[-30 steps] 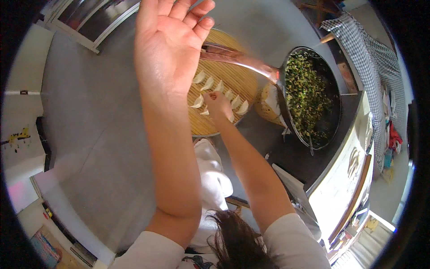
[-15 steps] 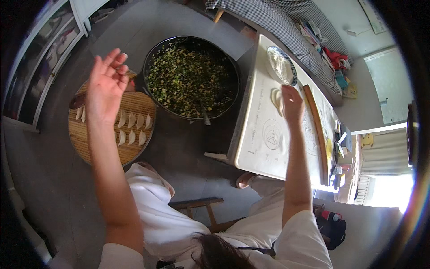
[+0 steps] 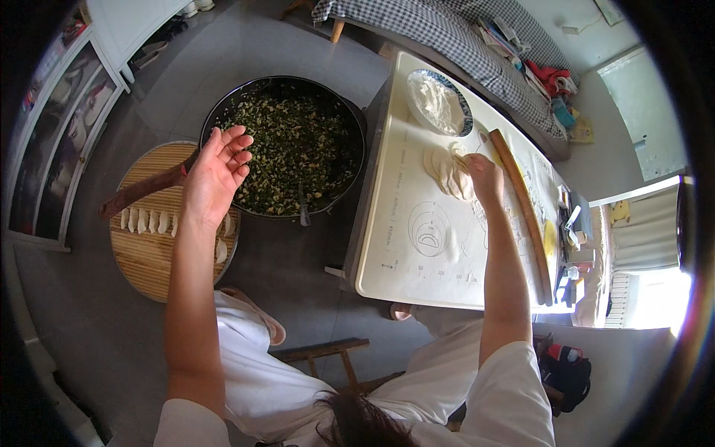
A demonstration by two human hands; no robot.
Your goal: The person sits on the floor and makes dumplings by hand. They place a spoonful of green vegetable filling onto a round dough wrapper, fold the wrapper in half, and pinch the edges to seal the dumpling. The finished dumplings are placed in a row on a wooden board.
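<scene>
My left hand (image 3: 214, 173) is raised with the palm up and fingers apart, holding nothing, above the edge of a round bamboo tray (image 3: 149, 257) that carries a row of folded dumplings (image 3: 145, 220). Just right of it stands a big black pan of chopped green filling (image 3: 287, 145). My right hand (image 3: 482, 173) reaches onto the white pastry mat (image 3: 428, 238) and its fingers rest on a pile of round dough wrappers (image 3: 445, 170). A long wooden rolling pin (image 3: 521, 212) lies along the mat beside that hand.
A bowl of flour (image 3: 438, 100) sits at the mat's far end. A utensil handle (image 3: 302, 212) sticks out of the filling. A checked cloth-covered bench (image 3: 447, 33) runs behind the table. Small items (image 3: 570, 231) crowd the table's right edge. A wooden stool (image 3: 328, 354) is under me.
The view swung right from the bamboo tray to the table. My right hand left the dumplings and reached the wrapper pile. My left hand stayed raised and open.
</scene>
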